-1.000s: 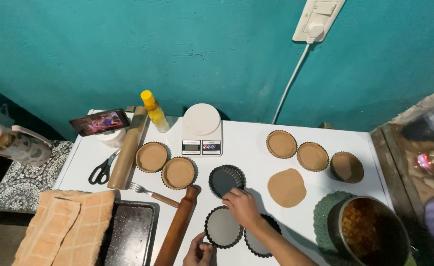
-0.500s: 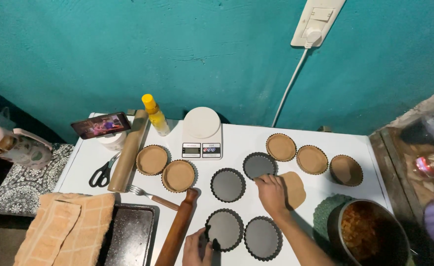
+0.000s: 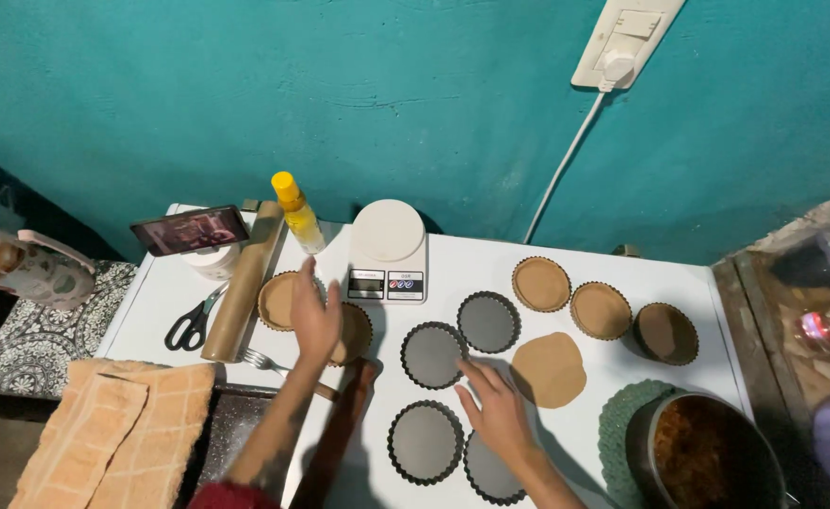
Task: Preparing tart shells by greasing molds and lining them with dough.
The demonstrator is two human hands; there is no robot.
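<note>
dough-lined tart tins (image 3: 283, 300) sit flat, rims upward, under left hand (image 3: 315, 319).

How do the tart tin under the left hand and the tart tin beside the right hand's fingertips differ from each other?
The tart tin under the left hand, the lined tin, is filled with tan dough; the empty tin beside the right hand shows a bare grey bottom. The lined tin is partly covered by the hand; the empty tin is almost fully in view. The lined tin lies near the fork; the empty tin lies below the kitchen scale. Both are round, fluted, and flat on the white table.
</note>
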